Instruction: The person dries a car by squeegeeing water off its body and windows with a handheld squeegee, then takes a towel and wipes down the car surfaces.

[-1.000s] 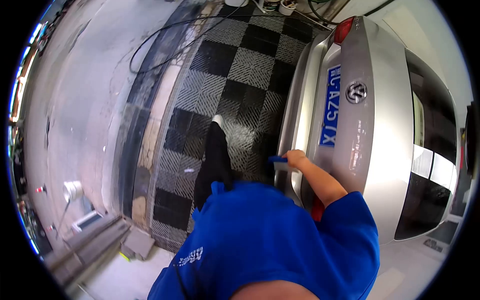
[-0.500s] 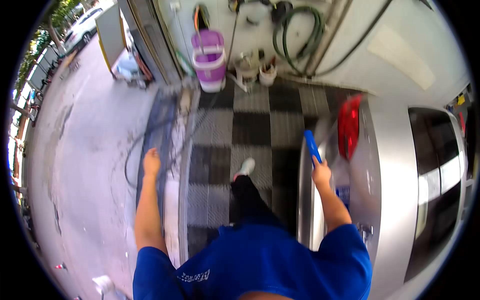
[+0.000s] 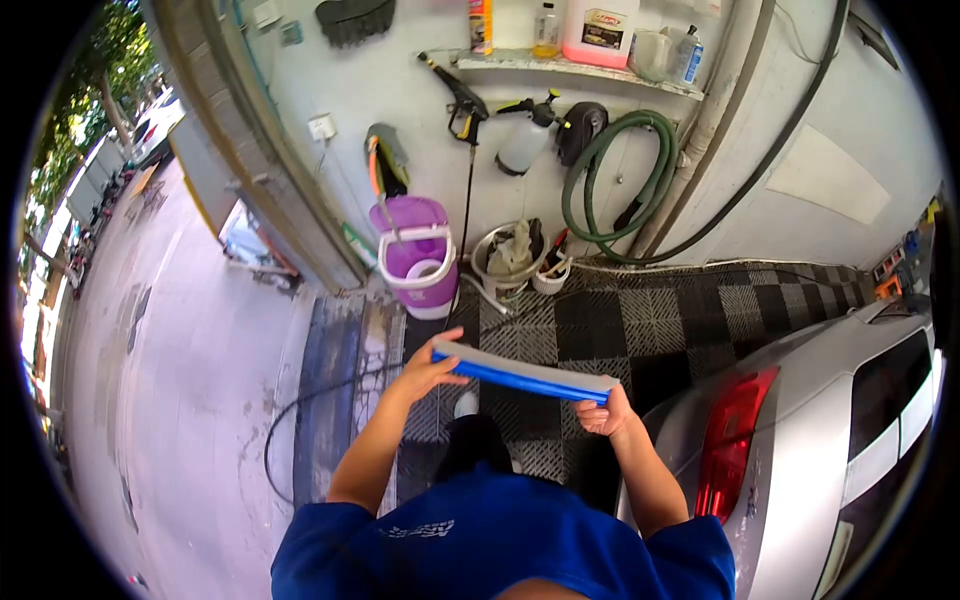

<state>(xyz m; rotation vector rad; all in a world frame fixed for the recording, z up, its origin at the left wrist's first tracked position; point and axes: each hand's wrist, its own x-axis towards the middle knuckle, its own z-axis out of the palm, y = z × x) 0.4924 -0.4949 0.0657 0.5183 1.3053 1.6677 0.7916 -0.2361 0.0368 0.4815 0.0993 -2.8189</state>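
Floor: dark and grey checkered tiles (image 3: 590, 322) run beneath you and out past the right of the purple bucket (image 3: 425, 296), your landmark.
Car: the silver car (image 3: 800, 435) stands well to the right of the bucket, its red tail light (image 3: 735, 445) facing your right arm.
Shelf: the wall shelf (image 3: 580, 70) is above and to the right of the bucket; it bears bottles and a jug of pink liquid (image 3: 600, 35).
Hose: the green hose (image 3: 573, 175) hangs coiled on the wall, to the right of the bucket.
Strip: you have the blue-and-grey strip (image 3: 525, 372) in front of you, nearer to you than the bucket and reaching to its right, grey edge up, blue edge down.
Basin: the metal basin (image 3: 484, 258), with cloth in it, sits just right of the bucket.
Left hand: your left hand (image 3: 430, 367) grasps the strip's left end, thumb above and fingers below.
Right hand: your right hand (image 3: 608, 411) grips the strip's right end, fingers curled beneath it.
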